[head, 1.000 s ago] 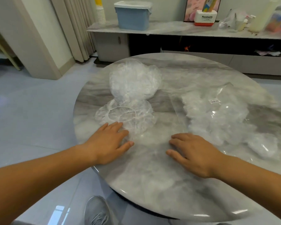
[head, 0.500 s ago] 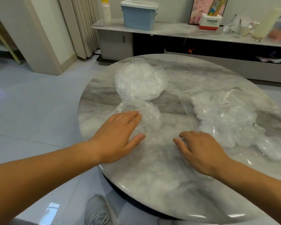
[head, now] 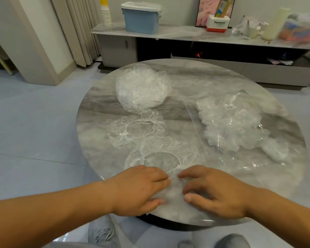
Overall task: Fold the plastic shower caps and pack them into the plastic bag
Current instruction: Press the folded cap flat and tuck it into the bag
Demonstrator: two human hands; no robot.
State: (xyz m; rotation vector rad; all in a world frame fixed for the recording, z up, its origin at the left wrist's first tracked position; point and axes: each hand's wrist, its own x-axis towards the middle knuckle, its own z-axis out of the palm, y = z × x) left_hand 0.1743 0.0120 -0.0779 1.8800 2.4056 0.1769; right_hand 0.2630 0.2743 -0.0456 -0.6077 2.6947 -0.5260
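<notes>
Shower cap [head: 161, 158] pulled near; left hand [head: 140, 188], right hand [head: 215, 190] converged on its edge. Bulk just ahead, equidistant. Left flat; right bent, grip unclear.

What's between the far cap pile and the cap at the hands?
Head view: between the pile and the near cap lies one single spread cap, elastic opening upward, edges apparently touching both.

The marble tabletop [head: 204, 81] is carrying a bag [head: 231, 126]; left of the bag, a cap pile [head: 141, 88] and two spread caps [head: 118, 135] are lying.
</notes>
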